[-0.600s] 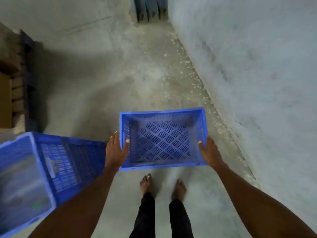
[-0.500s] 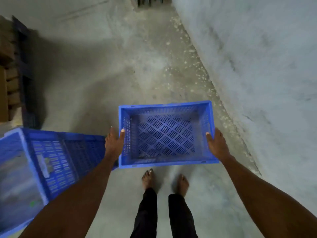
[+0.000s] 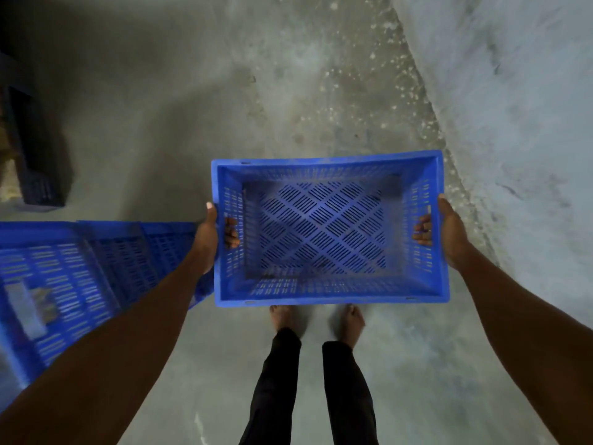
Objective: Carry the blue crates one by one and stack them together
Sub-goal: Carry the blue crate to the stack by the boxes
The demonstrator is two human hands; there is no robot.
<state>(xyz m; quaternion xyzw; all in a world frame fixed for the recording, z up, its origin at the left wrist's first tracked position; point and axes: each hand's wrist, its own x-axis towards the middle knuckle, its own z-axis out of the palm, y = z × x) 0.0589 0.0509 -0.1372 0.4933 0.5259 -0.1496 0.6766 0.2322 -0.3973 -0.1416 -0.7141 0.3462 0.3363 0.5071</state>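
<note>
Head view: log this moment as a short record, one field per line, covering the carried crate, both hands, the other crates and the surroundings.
carried crate: blue crate, empty, open side up, held level above the floor
left hand: left hand grips the left end, fingers through the handle slot
right hand: right hand grips the right end, fingers through the handle slot
other crates: blue crates on the person's left, lying tipped
floor: concrete floor
wall: rough wall on the right
feet: bare feet below the crate

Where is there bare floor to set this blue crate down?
Bare concrete floor lies ahead of the held blue slotted plastic crate, bordered by the grey wall and a dark crate. Crowded left: blue crates.
</note>
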